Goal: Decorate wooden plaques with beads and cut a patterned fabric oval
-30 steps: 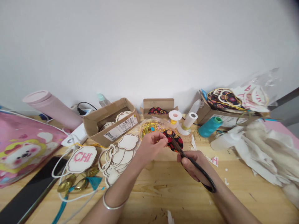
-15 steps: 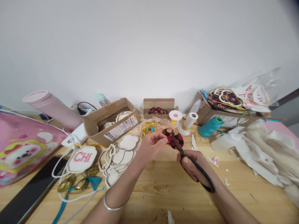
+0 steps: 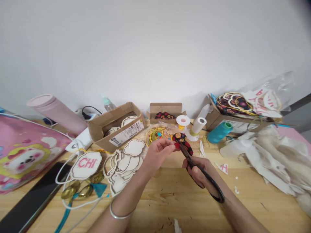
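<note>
Floral black fabric (image 3: 182, 143), teal thread cone (image 3: 218, 133)

Plain white wall (image 3: 155, 55), light wooden tabletop (image 3: 155, 207)

Bright, even light, soft shadows — the wooden table (image 3: 155, 210) bows with wide-lens distortion at the edges.

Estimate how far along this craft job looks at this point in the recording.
Done, it seems: a cream tag lettered CHI and floral fabric pieces heaped on a box. In hand: the left hand pinches a black floral fabric piece while the right hand holds black-handled scissors with the blades at it. Left, probably: blank cream cloud-shaped tags beside the hands.
</note>
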Demonstrator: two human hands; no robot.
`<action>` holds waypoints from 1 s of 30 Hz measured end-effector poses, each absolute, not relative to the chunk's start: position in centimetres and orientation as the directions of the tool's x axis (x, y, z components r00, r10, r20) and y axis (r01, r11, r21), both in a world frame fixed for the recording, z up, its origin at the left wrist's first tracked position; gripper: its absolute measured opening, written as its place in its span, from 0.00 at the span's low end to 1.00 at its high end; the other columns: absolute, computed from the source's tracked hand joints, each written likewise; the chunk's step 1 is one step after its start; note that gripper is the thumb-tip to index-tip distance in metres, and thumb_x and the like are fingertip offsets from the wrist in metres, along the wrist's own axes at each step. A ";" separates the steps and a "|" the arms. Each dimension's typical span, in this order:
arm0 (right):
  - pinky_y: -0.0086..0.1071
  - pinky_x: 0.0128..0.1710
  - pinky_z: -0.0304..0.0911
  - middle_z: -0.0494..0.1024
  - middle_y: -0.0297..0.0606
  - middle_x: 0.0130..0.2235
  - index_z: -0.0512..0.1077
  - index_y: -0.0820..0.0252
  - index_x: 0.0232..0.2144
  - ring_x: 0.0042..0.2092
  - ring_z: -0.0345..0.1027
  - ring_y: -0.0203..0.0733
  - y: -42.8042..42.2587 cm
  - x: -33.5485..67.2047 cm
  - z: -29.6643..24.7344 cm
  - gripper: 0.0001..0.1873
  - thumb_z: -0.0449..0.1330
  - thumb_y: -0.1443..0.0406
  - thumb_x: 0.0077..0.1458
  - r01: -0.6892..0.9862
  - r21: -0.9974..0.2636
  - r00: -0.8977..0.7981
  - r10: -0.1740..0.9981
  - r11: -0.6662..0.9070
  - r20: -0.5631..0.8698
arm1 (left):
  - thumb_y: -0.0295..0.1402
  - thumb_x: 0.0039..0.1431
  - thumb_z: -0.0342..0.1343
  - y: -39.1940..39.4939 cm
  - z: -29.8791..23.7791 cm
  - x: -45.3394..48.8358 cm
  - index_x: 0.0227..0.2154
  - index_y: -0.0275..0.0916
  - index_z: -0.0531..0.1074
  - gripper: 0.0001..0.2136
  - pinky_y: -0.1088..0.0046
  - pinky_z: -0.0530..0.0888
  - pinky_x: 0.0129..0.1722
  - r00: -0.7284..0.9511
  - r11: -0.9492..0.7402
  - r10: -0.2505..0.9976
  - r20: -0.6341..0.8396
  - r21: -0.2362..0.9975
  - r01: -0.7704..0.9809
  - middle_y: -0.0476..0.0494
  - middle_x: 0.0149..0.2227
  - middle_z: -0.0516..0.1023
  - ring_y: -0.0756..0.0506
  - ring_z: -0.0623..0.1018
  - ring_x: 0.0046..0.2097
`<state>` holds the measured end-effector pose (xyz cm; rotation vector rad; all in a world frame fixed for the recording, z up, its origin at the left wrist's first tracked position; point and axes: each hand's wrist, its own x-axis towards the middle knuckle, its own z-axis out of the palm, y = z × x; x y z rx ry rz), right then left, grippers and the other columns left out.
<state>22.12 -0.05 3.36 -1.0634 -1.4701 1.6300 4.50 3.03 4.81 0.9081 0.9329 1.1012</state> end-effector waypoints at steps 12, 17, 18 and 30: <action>0.24 0.14 0.37 0.53 0.24 0.20 0.66 0.62 0.28 0.17 0.41 0.25 0.1 21.8 3.0 0.32 0.58 0.38 0.42 0.097 -0.985 -0.359 0.919 -0.140 -0.166 | 0.36 0.48 0.65 1.4 3.8 7.4 0.28 0.35 0.73 0.10 0.69 0.73 0.45 0.028 0.200 0.977 -0.211 0.865 -0.459 0.47 0.30 0.79 0.49 0.77 0.34; 0.25 0.15 0.37 0.54 0.25 0.21 0.67 0.62 0.32 0.18 0.42 0.26 -0.1 22.2 3.0 0.33 0.55 0.37 0.45 0.081 -0.991 -0.390 0.911 -0.108 -0.131 | 0.39 0.45 0.65 1.5 4.8 7.9 0.26 0.35 0.74 0.12 0.67 0.74 0.46 -0.043 0.156 0.978 -0.202 0.859 -0.488 0.47 0.28 0.79 0.48 0.78 0.35; 0.25 0.15 0.38 0.54 0.25 0.21 0.67 0.63 0.33 0.18 0.42 0.26 -0.1 22.3 3.0 0.33 0.54 0.37 0.45 0.071 -0.993 -0.404 0.907 -0.099 -0.119 | 0.39 0.44 0.65 1.7 5.0 7.8 0.25 0.35 0.74 0.12 0.67 0.74 0.45 -0.049 0.151 0.979 -0.197 0.866 -0.476 0.47 0.27 0.79 0.48 0.78 0.34; 0.27 0.19 0.41 0.55 0.27 0.22 0.67 0.64 0.36 0.20 0.45 0.29 0.1 22.9 3.8 0.34 0.53 0.38 0.48 0.044 -0.997 -0.437 0.896 -0.063 -0.075 | 0.33 0.46 0.61 2.7 5.7 6.8 0.22 0.36 0.73 0.06 0.73 0.73 0.33 0.027 0.123 0.992 -0.120 0.986 -0.116 0.48 0.24 0.78 0.49 0.77 0.29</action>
